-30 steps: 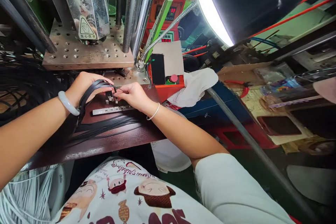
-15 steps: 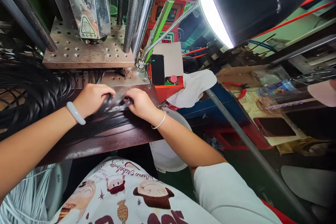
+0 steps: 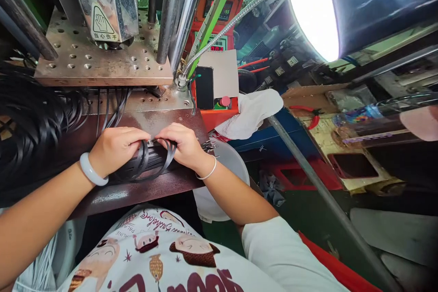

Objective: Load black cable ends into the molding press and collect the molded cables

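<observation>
My left hand (image 3: 118,149) is closed, thumb and forefinger pinching black cables (image 3: 145,159) over the near part of the dark red worktable (image 3: 112,198). Facing it, my right hand (image 3: 184,145) also pinches black cable, which loops down beneath its fingers. Small metallic ends show between the two sets of fingertips, too small to make out fully. More black cables lie flat under my hands. Other strands (image 3: 116,107) run out from beneath the press plate (image 3: 102,80) just behind my left hand.
A large bundle of black cables (image 3: 41,114) lies at the left. The press head with a hand-warning label (image 3: 104,25) stands above. A red control box (image 3: 219,118) with a phone (image 3: 204,87) is right of the press. A white bucket (image 3: 222,196) stands below; a bright lamp (image 3: 313,9) hangs upper right.
The blurred cables between my hands are now nearly still and hang in visible loops. My hands sit slightly lower in the picture, with their fingertips closer together. The view has shifted a little.
</observation>
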The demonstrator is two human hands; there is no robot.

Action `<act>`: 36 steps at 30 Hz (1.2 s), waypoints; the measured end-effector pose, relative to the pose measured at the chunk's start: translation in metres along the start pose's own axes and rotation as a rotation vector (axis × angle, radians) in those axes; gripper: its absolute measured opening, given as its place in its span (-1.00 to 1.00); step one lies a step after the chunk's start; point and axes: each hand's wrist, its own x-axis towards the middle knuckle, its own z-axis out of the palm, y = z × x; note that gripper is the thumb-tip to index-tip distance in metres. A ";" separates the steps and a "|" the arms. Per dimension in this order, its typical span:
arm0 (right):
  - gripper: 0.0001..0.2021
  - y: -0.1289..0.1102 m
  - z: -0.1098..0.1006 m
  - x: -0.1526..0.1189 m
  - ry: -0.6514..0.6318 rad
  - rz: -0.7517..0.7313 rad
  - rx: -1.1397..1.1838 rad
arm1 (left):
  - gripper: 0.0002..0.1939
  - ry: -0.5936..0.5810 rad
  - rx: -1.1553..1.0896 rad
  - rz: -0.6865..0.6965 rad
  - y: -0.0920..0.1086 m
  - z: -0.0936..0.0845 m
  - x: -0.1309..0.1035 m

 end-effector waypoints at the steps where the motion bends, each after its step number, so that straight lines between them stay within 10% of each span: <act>1: -0.83 0.000 0.001 0.000 -0.015 0.004 -0.010 | -0.74 0.003 0.038 0.067 0.002 0.000 0.001; 6: -0.80 0.002 0.003 -0.001 -0.049 -0.018 -0.067 | -0.67 -0.065 0.185 0.282 0.013 -0.004 0.007; 16: -0.83 -0.004 0.007 0.001 -0.183 -0.040 -0.147 | -0.72 -0.029 0.059 0.087 0.000 0.004 -0.001; 22: -0.77 -0.003 -0.002 0.000 0.094 0.088 -0.067 | -0.70 -0.110 0.107 0.000 -0.004 0.007 -0.001; 27: -0.77 -0.005 -0.007 0.002 0.219 0.154 -0.051 | -0.72 -0.124 0.244 0.192 0.007 0.004 0.006; 36: -0.80 -0.005 -0.012 0.003 0.205 0.228 0.059 | -0.66 -0.253 0.358 0.412 0.025 -0.004 0.017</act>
